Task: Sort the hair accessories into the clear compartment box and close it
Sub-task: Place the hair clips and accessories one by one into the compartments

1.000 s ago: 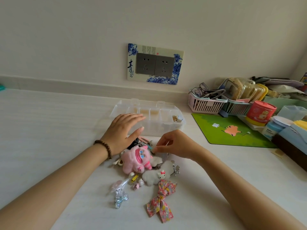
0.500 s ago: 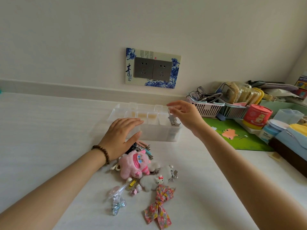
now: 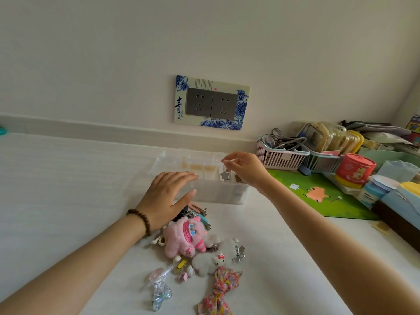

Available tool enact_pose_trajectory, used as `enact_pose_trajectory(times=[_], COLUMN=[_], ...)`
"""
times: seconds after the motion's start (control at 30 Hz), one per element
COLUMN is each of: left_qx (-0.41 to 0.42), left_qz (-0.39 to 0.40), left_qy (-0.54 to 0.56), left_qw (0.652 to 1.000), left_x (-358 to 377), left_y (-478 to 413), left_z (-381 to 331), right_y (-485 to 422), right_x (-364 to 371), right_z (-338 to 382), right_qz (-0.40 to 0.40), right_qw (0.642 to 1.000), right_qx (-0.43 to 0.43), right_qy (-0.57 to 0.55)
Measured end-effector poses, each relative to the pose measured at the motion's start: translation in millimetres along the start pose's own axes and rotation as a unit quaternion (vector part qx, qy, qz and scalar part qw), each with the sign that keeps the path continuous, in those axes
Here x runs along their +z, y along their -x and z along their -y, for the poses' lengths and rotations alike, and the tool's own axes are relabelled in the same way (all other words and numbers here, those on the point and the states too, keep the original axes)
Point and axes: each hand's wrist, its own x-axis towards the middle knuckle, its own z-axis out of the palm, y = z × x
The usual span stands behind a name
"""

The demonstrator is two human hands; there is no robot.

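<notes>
Right hand (image 3: 245, 171) pinches a small silver clip (image 3: 225, 176) over the right-end compartment of the clear compartment box (image 3: 218, 194), which is open at the surface's (image 3: 68, 178) back edge. Left hand (image 3: 166, 196) is flat, fingers straight, at the box's near wall. That compartment holds a few small bits; the rest look near-empty. Early stage: the pile with the pink plush (image 3: 181, 237) and floral bow (image 3: 221, 289) is unsorted, and the box is not yet closed.

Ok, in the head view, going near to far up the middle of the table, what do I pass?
Pink floral fabric bow → white fluffy cat-face clip → pink plush toy → left hand → clear plastic compartment box → blue-and-white wall socket plate.
</notes>
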Motion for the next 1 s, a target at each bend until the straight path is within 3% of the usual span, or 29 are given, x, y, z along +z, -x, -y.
enact_pose_trajectory(times=[0.2,0.33,0.4,0.53,0.8,1.0], left_qx=[-0.002,-0.006,-0.005,0.000,0.002,0.001], left_qz=[0.006,0.006,0.006,0.001,-0.001,0.002], left_qy=[-0.001,0.001,-0.001,-0.008,-0.007,-0.006], left_qw=[1.000,1.000,1.000,1.000,1.000,1.000], left_x=[0,0,0,0,-1,0], left_y=[0,0,0,0,0,0], left_z=[-1,0,0,0,-2,-1], right_y=[1,21,37,59,68,71], right_x=[-4,-3,3,23,41,45], right_z=[-6,3,13,17,3,-5], right_qz=[-0.008,-0.070,-0.028,0.098,0.101,0.063], right_qw=[0.989,0.985,0.988,0.985,0.978,0.989], right_qx=[-0.048,-0.117,-0.133,-0.093,-0.035,-0.016], right_qy=[0.143,0.104,0.074,0.102,0.180,0.133])
